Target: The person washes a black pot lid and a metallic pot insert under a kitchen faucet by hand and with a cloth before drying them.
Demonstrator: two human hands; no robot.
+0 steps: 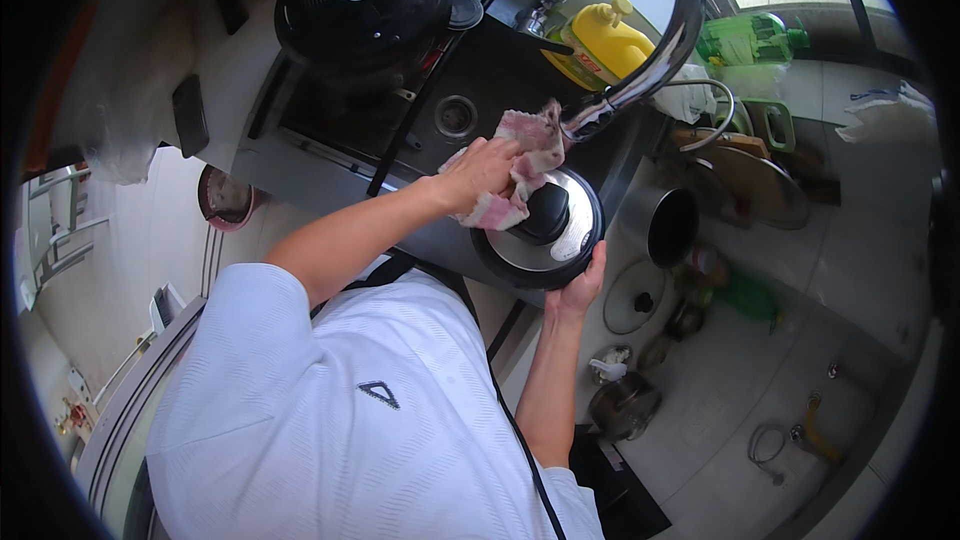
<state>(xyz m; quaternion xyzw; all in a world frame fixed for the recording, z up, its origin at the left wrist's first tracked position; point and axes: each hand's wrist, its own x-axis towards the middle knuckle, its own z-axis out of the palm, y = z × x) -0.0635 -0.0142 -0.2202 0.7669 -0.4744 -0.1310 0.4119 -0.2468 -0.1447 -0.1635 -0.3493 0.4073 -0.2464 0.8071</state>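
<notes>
My left hand point(484, 172) presses a pink and white cloth point(534, 131) against the top of a round metal lid point(517, 249) with a black rim. On the lid are a black raised handle point(545, 214) and a silver label with writing. Gripping the lid's lower right rim is my right hand point(577, 281), with its thumb on the side; its other fingers are mostly hidden underneath. The lid is held over the front edge of a dark sink point(480, 64). Part of the cloth hangs past my left fingers, close to the faucet's spout end.
A chrome faucet point(686, 7) arches over the sink, beside a yellow pump bottle point(611, 41). A large black round appliance point(360, 0) stands at the sink's left. On the right counter are a pot point(660, 225), a glass lid point(626, 300) and a cutting board point(720, 141).
</notes>
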